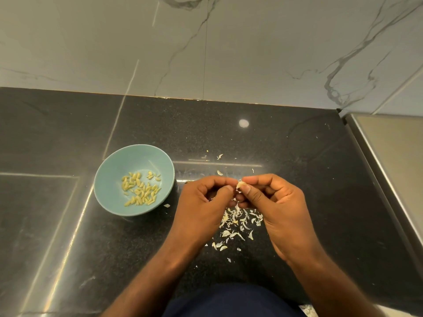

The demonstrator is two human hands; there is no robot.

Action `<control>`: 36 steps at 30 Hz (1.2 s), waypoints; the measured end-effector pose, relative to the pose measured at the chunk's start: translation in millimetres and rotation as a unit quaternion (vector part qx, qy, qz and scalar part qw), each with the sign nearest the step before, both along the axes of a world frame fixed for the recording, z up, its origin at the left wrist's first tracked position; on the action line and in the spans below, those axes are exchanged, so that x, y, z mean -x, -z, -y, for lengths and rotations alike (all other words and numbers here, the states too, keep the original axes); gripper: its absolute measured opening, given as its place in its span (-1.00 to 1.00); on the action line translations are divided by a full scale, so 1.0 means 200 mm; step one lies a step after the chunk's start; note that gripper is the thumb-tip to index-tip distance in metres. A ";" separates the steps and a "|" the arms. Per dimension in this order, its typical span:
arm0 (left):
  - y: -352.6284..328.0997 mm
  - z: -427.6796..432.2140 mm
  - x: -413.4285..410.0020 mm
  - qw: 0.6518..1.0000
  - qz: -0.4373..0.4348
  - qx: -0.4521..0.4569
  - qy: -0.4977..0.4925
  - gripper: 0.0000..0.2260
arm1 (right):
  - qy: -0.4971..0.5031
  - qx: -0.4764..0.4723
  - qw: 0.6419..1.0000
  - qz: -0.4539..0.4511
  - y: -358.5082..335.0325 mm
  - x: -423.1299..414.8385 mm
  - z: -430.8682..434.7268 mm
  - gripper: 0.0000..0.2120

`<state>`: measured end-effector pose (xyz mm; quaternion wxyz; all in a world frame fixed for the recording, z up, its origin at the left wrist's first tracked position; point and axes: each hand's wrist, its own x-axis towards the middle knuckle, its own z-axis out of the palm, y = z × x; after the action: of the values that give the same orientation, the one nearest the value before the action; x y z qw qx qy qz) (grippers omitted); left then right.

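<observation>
**Seed held at the fingertips, one bowl to the left**

Hands: 2, both in view, raised just above the black speckled stone surface (297, 152). The left hand (203, 202) and right hand (274, 202) meet at the fingertips.

Fingers (250, 191): curled on both hands. Thumb and forefinger of the right hand pinch a single small, pale cream seed (240, 185). The left thumb and forefinger tips close on the same seed from the other side. The remaining fingers are folded in beneath. Whether anything more lies in either palm cannot be told.

Seed count at the fingertips: 1. It sits exactly between the two thumbs, clear of the surface.

Directly below the fingers and a little toward the person: a loose scatter of thin whitish husk flakes (238, 223). There are several dozen, too small and overlapping for an exact count. A few stray flakes lie beyond the fingertips, toward the wall.

Left of the fingers, near the left hand but not touching it: 1 round, pale blue-green shallow bowl (137, 156), standing upright. Inside are yellowish, elongated peeled kernels (140, 189), roughly fifty, grouped in the bottom.

Far side of the fingers: white marble-veined tiled wall (206, 42). Near side: a dark blue garment (233, 300) at the surface's edge.
</observation>
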<state>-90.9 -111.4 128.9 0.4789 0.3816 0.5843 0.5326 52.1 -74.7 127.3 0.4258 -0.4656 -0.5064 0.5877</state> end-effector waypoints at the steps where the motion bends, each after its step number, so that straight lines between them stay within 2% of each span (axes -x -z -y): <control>1: -0.01 0.00 0.00 1.000 -0.005 -0.004 0.014 -0.88 | 0.001 -0.017 1.000 0.017 0.00 0.00 0.00 -0.86; 3: -0.03 0.01 0.00 0.999 -0.022 -0.011 0.034 -0.90 | 0.004 -0.040 0.998 0.041 0.00 -0.01 0.01 -0.88; 8: 0.00 0.01 0.01 0.995 -0.096 -0.020 0.010 -0.92 | -0.020 -0.091 0.989 0.119 -0.02 -0.02 0.02 -0.84; 17: 0.02 0.01 0.00 0.995 -0.097 -0.027 -0.002 -0.93 | 0.000 -0.088 0.982 0.169 -0.03 0.00 0.04 -0.90; 23: 0.03 0.01 -0.01 0.999 -0.046 -0.020 -0.009 -0.95 | 0.005 -0.085 0.984 0.157 -0.04 0.01 0.04 -0.87; 28: 0.04 0.00 -0.01 1.000 0.019 -0.013 -0.019 -0.93 | 0.015 -0.031 0.995 0.095 -0.02 0.02 0.03 -0.88; 33: 0.05 0.01 -0.02 0.999 -0.020 -0.041 -0.027 -0.89 | 0.006 0.070 0.998 -0.004 -0.03 0.03 0.01 -0.89; 36: 0.04 0.02 -0.02 0.999 -0.003 -0.039 -0.019 -0.84 | 0.001 0.089 0.996 -0.031 -0.03 0.03 0.01 -0.88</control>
<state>-86.7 -115.1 119.9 0.4513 0.3906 0.5716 0.5630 46.6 -77.5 133.6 0.3989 -0.4836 -0.4381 0.6442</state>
